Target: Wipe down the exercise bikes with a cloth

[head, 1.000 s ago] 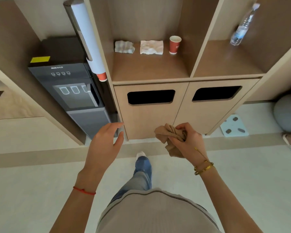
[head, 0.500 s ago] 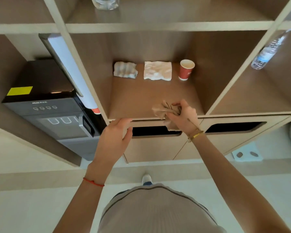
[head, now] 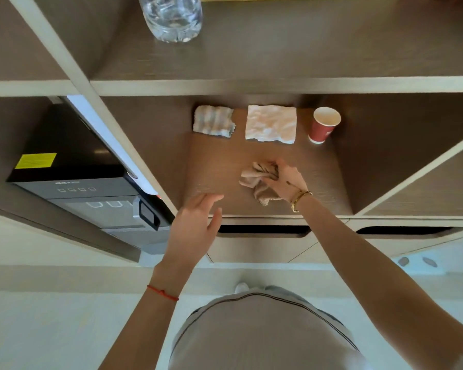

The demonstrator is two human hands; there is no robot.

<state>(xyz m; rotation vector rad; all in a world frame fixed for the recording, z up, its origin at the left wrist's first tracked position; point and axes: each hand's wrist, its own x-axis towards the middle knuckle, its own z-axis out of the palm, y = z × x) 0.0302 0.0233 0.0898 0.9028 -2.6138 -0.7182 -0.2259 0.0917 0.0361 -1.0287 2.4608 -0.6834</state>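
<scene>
A crumpled beige cloth lies on the brown shelf in the middle cubby, and my right hand grips it from the right with curled fingers. My left hand hovers at the shelf's front edge, fingers straight and holding nothing. No exercise bike is in view.
At the back of the cubby lie a striped folded cloth, a white crumpled cloth and a red paper cup. A clear water bottle stands on the shelf above. A dark water dispenser stands left; two bin slots sit below.
My right hand has carried the beige cloth up from in front of the bin doors onto the shelf. My left hand rose with it to the shelf edge. The view moved closer.
</scene>
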